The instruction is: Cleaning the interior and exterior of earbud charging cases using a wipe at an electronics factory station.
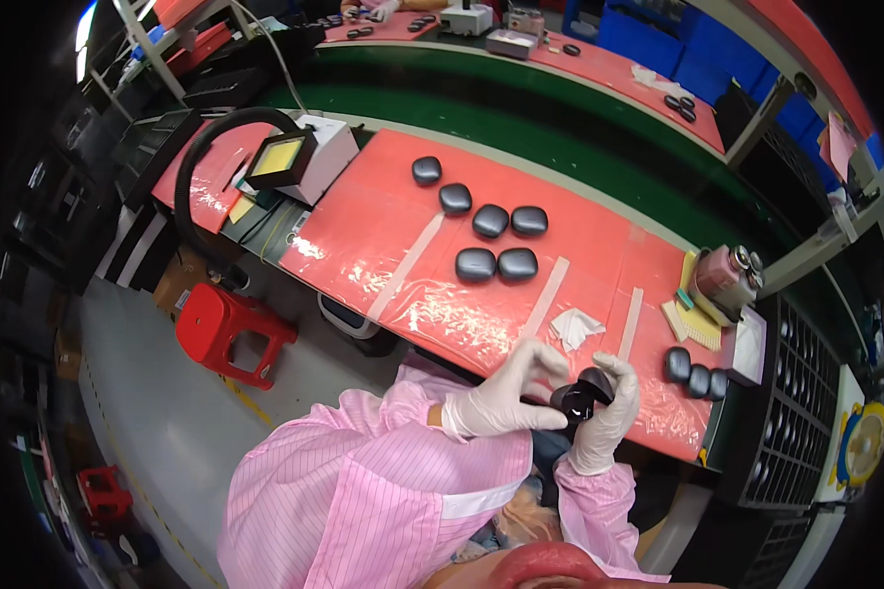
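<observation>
Carefully, a worker in a pink striped smock [393,501] and white gloves handles an open, glossy dark case [576,399] above the near edge of a red-covered worktop [349,231], toward its right end. The right hand [607,422] has its fingers and thumb clamped on the case's right side, while the left hand [506,395] curves around the opposite side, thumb and fingers spread apart; whether they press on it one cannot tell. Beyond the hands, a crumpled white wipe [577,328] lies near the near edge, between two pale strips [547,297] running across the cover. Six closed dark grey cases [490,221] rest between the worktop's middle and its far edge, the leftmost near the far left corner. Three more grey cases [698,381] sit in a row by the near right corner, just beside a white box [746,346]; metal-topped containers [725,279] and a yellow pad [695,324] occupy the far right corner. Below the left end, a red stool [228,332] stands on the grey floor [157,393]
</observation>
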